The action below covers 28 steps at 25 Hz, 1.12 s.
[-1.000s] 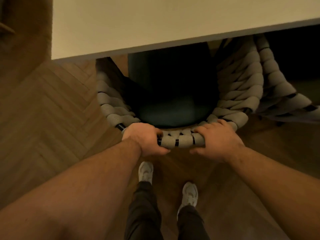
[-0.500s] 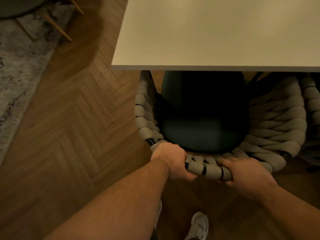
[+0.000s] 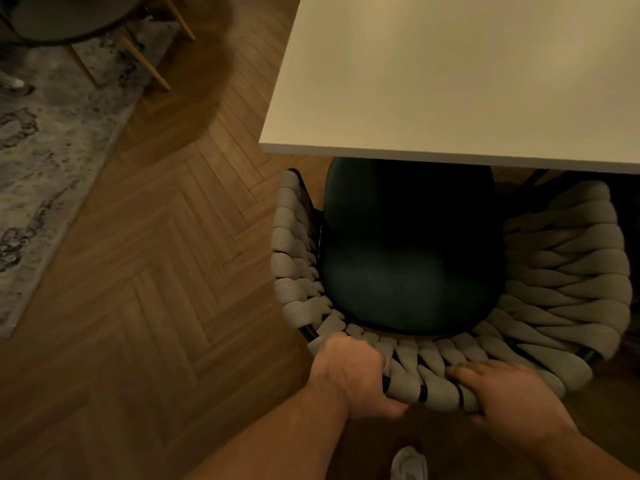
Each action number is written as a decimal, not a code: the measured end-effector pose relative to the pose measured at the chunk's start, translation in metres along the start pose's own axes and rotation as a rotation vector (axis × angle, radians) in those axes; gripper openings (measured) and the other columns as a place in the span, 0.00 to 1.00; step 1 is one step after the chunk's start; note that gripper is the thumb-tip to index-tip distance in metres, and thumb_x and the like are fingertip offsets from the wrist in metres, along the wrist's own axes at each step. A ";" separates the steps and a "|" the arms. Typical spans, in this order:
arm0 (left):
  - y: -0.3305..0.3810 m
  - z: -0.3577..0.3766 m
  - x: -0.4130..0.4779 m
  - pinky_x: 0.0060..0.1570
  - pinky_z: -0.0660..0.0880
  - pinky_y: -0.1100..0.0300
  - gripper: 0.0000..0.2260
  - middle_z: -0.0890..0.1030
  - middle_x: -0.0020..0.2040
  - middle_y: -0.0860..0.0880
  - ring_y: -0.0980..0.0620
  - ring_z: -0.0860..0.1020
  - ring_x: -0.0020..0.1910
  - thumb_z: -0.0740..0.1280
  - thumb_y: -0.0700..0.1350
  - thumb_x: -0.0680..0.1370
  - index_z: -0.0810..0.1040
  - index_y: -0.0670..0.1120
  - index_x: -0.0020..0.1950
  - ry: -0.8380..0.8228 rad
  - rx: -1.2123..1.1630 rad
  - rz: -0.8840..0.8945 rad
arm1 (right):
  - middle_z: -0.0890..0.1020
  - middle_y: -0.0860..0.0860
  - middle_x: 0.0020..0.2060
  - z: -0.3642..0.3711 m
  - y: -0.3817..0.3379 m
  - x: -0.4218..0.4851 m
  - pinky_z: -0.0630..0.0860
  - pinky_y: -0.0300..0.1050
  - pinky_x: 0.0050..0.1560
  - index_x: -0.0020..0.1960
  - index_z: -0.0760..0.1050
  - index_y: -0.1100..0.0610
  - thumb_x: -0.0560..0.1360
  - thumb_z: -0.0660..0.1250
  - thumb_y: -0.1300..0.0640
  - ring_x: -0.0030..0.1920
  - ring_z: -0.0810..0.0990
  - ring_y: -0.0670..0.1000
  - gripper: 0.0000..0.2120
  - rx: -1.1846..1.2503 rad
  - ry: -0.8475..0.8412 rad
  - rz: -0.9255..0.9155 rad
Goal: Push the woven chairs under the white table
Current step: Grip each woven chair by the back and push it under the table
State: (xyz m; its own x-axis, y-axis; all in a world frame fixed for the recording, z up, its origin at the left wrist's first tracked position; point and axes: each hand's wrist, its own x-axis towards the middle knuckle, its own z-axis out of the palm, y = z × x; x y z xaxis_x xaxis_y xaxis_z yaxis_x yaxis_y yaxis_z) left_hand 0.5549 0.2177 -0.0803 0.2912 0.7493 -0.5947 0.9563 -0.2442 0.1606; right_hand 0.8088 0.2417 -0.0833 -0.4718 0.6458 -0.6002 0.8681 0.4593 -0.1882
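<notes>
Woven chair [image 3: 568, 271] seat front under white table [image 3: 450, 81] edge.

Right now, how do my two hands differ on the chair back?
The left hand is sharp and curled tight round the woven chair's back rail, thumb underneath; the right hand is blurred, its fingers lying flatter over the weave. The left sits nearer the rail's corner, the right nearer the middle. Both grip the same rail.

The white table [image 3: 450, 81] hung over the front of the woven chair [image 3: 571, 271]. The wood floor [image 3: 156, 271] on the left lay open. A rug [image 3: 41, 150] sat farther left.
</notes>
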 end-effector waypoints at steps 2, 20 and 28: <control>-0.004 -0.005 0.006 0.41 0.78 0.53 0.28 0.78 0.33 0.52 0.52 0.76 0.33 0.62 0.78 0.69 0.77 0.52 0.39 0.026 0.002 0.004 | 0.71 0.33 0.73 -0.006 0.003 0.006 0.62 0.47 0.77 0.78 0.60 0.33 0.77 0.67 0.37 0.73 0.67 0.41 0.31 -0.024 0.007 -0.007; -0.094 -0.031 0.020 0.41 0.80 0.60 0.25 0.79 0.36 0.58 0.60 0.78 0.33 0.66 0.76 0.69 0.80 0.56 0.47 0.083 -0.036 -0.017 | 0.78 0.36 0.59 -0.036 -0.048 0.062 0.72 0.43 0.67 0.71 0.67 0.34 0.78 0.65 0.36 0.60 0.75 0.39 0.23 0.019 0.149 -0.025; -0.089 -0.025 0.010 0.41 0.79 0.55 0.28 0.78 0.33 0.55 0.55 0.76 0.32 0.62 0.79 0.68 0.79 0.54 0.42 0.142 0.037 0.011 | 0.77 0.34 0.62 -0.037 -0.047 0.061 0.70 0.40 0.68 0.74 0.65 0.33 0.78 0.62 0.33 0.62 0.74 0.39 0.25 0.008 0.119 -0.077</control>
State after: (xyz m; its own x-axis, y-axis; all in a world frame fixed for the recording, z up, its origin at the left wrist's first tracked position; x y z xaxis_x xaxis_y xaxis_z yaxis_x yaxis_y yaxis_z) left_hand 0.4733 0.2619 -0.0812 0.3047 0.8252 -0.4756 0.9523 -0.2736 0.1353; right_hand 0.7334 0.2819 -0.0823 -0.5514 0.6772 -0.4872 0.8298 0.5056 -0.2363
